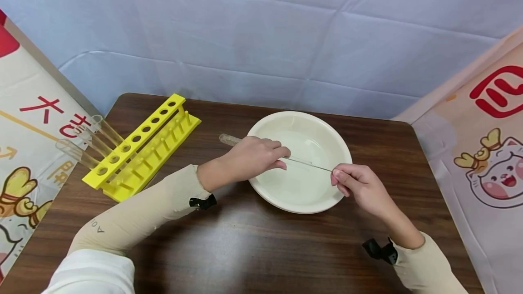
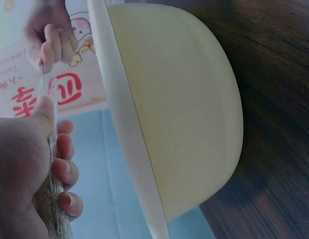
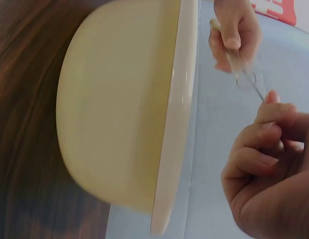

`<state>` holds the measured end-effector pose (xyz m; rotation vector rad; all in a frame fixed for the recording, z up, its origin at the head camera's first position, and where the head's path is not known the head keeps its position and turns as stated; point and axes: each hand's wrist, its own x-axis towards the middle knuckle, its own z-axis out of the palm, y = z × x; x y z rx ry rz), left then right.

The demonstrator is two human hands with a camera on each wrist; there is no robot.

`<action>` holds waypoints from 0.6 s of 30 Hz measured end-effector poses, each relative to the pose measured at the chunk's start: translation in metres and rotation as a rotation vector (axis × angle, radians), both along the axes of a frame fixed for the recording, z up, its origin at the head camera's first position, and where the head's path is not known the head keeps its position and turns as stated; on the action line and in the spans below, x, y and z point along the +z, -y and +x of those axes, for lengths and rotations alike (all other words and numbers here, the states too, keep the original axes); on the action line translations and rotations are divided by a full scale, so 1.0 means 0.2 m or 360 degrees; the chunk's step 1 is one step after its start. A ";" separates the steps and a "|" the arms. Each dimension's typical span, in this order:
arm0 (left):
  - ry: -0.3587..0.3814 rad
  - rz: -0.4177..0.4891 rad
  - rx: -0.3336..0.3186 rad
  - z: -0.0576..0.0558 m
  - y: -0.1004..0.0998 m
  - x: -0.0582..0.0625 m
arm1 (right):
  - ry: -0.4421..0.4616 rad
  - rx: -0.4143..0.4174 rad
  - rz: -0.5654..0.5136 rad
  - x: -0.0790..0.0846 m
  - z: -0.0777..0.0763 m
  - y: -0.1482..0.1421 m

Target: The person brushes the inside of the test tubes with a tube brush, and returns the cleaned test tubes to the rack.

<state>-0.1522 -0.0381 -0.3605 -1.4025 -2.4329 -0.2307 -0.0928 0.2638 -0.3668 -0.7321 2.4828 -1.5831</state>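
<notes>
My left hand (image 1: pixel 259 155) grips a clear glass test tube (image 1: pixel 229 139) over the left side of a white basin (image 1: pixel 343 149). The tube's rounded end sticks out to the left, and its mouth points right. Between finger and thumb, my right hand (image 1: pixel 363 187) pinches the thin twisted wire (image 1: pixel 308 164) of a test tube brush, above the basin's right rim. The wire runs into the tube's mouth (image 3: pixel 245 78). Bristles (image 2: pixel 53 204) show inside the tube in the left wrist view. My left palm and fingers hide part of the tube.
To the left, a yellow test tube rack (image 1: pixel 139 139) stands at a slant. Several of its holes show, and three clear test tubes (image 1: pixel 75 153) lean in its near end. Beneath everything is a dark wooden table (image 1: pixel 245 248), with a pale cloth (image 1: pixel 245 35) behind it and printed panels at both sides.
</notes>
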 end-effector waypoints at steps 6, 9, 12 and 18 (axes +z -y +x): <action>-0.0089 0.0047 -0.0036 0.00 -0.02 0.00 | 0.0415 -0.0070 -0.0213 0.01 0.00 0.03; -0.0119 0.0062 -0.0037 0.00 -0.03 0.00 | 0.0674 -0.0007 -0.0419 0.01 -0.01 0.03; -0.0129 0.0058 -0.0025 0.00 -0.03 0.00 | 0.0864 0.0098 -0.0595 -0.01 -0.02 0.02; -0.0108 0.0066 -0.0031 0.00 -0.03 0.00 | 0.0988 0.0184 -0.0777 -0.03 -0.02 0.02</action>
